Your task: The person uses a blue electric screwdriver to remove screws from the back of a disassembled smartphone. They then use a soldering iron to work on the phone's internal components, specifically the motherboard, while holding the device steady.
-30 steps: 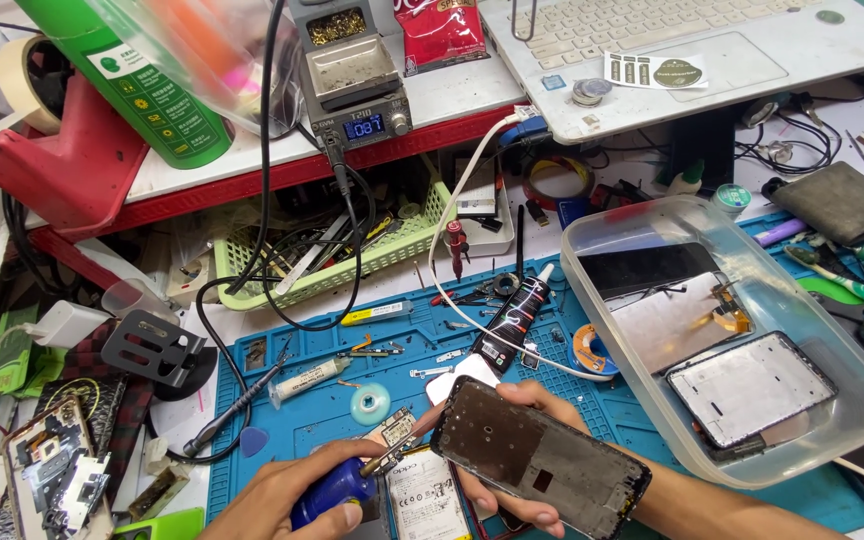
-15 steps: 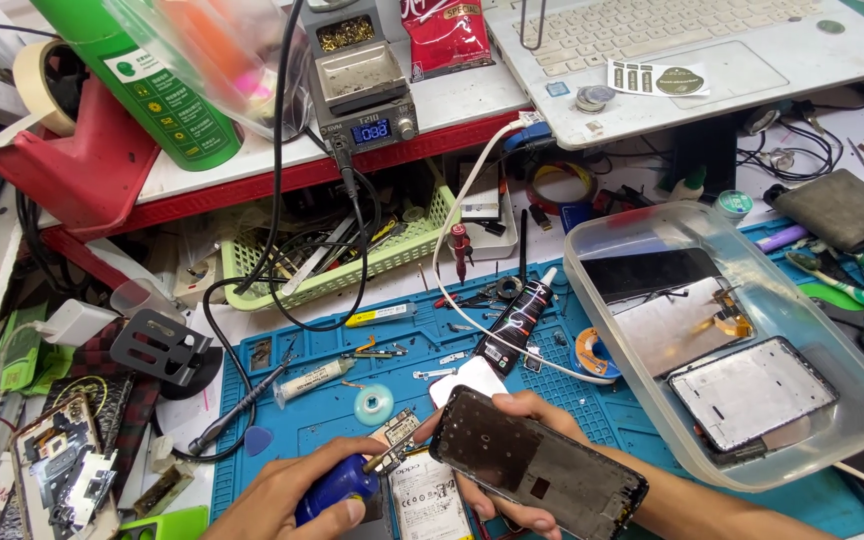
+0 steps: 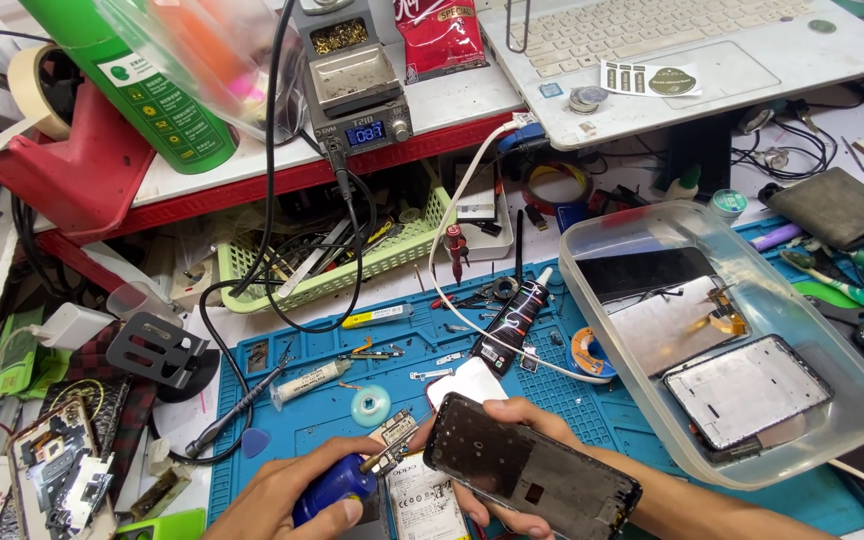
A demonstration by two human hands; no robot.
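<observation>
**Operator:** Holding the dark phone frame in my right hand at the lower centre of the frame, tilted up off the blue work mat. Fingers are wrapped around its upper edge; that grip is closed on it. My left hand is closed around the blue-handled tool, tip angled toward the frame's upper corner, beside the small circuit board.

**Inspector:** Risks noted?

**Operator:** First, in my judgement the frame rests only on my fingers, not flat on the tabletop. Pressure from the tool tip could twist it out of my grip and onto the battery lying below it.

**Inspector:** And the tip itself?

**Operator:** A slip would carry it across the circuit board or into the battery. I cannot tell from here whether the tip is touching anything.

**Inspector:** Surroundings?

**Operator:** Crowded. The black glue tube lies just above my right hand, and a white cable runs down past it. Loose screws and small brackets are scattered over the mat. A sideways jerk of either hand could knock them about. The clear plastic tub of screens, at the right of the frame, sits near my right forearm; an elbow swing could shove it.

**Inspector:** The soldering station?

**Operator:** Upper centre, display lit, its black lead trailing down toward the mat. Snagging that lead is possible.
</observation>
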